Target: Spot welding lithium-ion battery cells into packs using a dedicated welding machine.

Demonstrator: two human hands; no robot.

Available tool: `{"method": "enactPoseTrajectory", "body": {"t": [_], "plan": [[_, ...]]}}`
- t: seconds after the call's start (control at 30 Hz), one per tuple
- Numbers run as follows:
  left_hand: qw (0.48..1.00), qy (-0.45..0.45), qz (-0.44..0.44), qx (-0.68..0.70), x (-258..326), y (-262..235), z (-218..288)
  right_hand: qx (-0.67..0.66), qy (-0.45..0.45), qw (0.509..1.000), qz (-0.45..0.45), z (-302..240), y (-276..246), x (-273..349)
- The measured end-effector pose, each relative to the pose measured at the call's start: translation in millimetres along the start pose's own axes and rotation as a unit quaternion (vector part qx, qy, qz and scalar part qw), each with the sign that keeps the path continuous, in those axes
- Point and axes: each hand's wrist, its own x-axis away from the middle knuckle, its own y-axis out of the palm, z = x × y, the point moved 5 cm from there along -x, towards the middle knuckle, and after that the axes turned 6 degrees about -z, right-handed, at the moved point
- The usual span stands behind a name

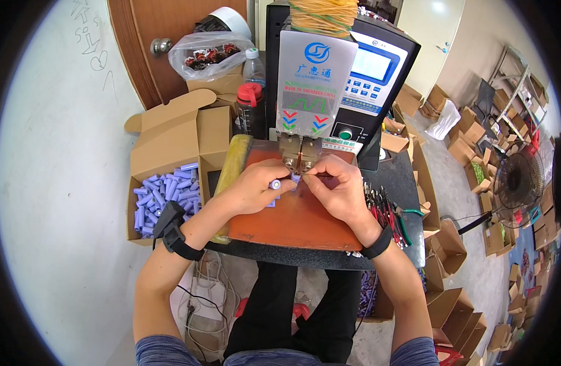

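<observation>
Currently your left hand (256,186) pinches a purple cell (275,183); your right hand (335,186) pinches another cell (296,178) beneath the welder electrodes (300,160).

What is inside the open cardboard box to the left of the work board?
The cardboard box holds a loose heap of purple cylindrical cells. What lies under the heap cannot be seen, and the left wrist covers its near corner.
</observation>
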Motion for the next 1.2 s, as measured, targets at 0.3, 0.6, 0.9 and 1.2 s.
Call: {"method": "enactPoseTrajectory", "body": {"t": [0.3,0.6,0.9,1.2], "plan": [[0.999,-0.018,0.003,0.034,-1.7,-3.7,2.0,0.003,-0.013,1.0,-0.002,9.1,2.3,-3.3],[0.997,-0.052,-0.019,0.062,-1.8,-4.5,11.4,0.125,0.032,0.992,-0.006,7.4,0.5,-0.8],[0.993,-0.058,0.032,0.097,1.7,-0.2,-5.2,0.055,-0.002,0.997,0.046,4.5,-4.7,1.9],[1.0,0.01,0.015,0.019,-0.8,-3.0,2.5,0.061,0.029,0.996,0.061,5.7,-5.0,-1.8]]}}
